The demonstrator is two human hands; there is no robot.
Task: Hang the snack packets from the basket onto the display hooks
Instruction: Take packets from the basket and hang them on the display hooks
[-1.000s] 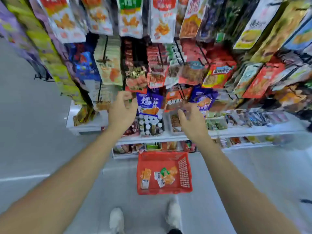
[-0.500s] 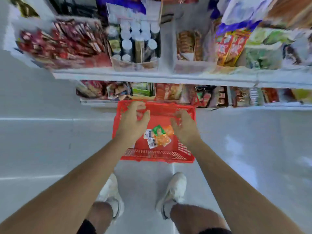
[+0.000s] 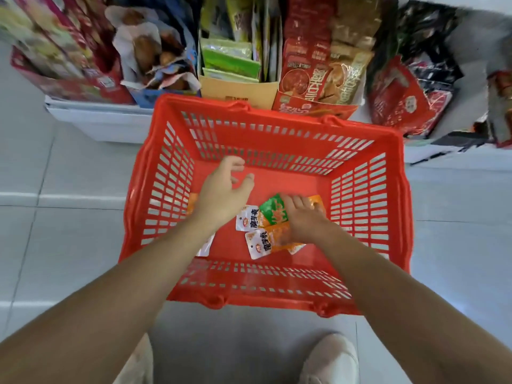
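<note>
Pale glossy floor tiles [image 3: 69, 245] (thin grey grout lines) meet a low white shelf [image 3: 102, 126] crammed with packaged goods [image 3: 318, 79] and a cardboard box [image 3: 238, 91].

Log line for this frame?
phase: pick | left hand: open, in basket | right hand: on snack packets, grip unclear

both forearms [image 3: 124, 281] bare; off-white shoes [image 3: 329, 358], rounded toes
</note>
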